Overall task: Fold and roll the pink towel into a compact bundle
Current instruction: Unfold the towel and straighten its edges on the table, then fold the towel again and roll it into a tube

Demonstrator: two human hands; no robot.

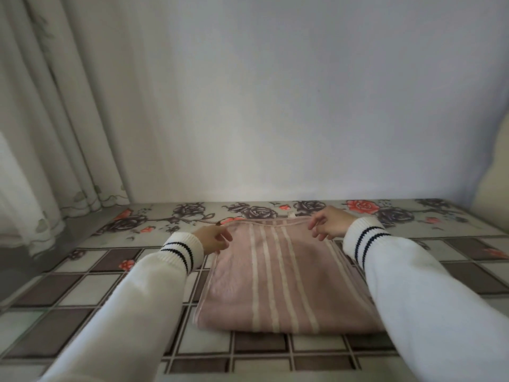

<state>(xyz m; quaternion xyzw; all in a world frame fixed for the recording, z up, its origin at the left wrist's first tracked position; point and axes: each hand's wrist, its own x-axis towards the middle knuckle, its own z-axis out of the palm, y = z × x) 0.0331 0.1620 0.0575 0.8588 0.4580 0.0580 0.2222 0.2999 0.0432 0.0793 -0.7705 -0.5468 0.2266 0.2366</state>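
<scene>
Head view: the pink towel, already doubled with its fold at the near edge, lies flat on the desk with the tiled, rose-patterned cover. The left hand pinches the far left corner; the right hand pinches the far right corner. Each grip is closed on the hem, probably to square the layers before the next fold.

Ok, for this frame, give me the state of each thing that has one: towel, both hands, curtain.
pink towel: folded, lying flat on the patterned table cover, not yet rolled.
left hand: fingers pinching the towel's far left corner.
right hand: fingers pinching the towel's far right corner.
curtain: hanging in folds at the left, hem on the table surface.
</scene>
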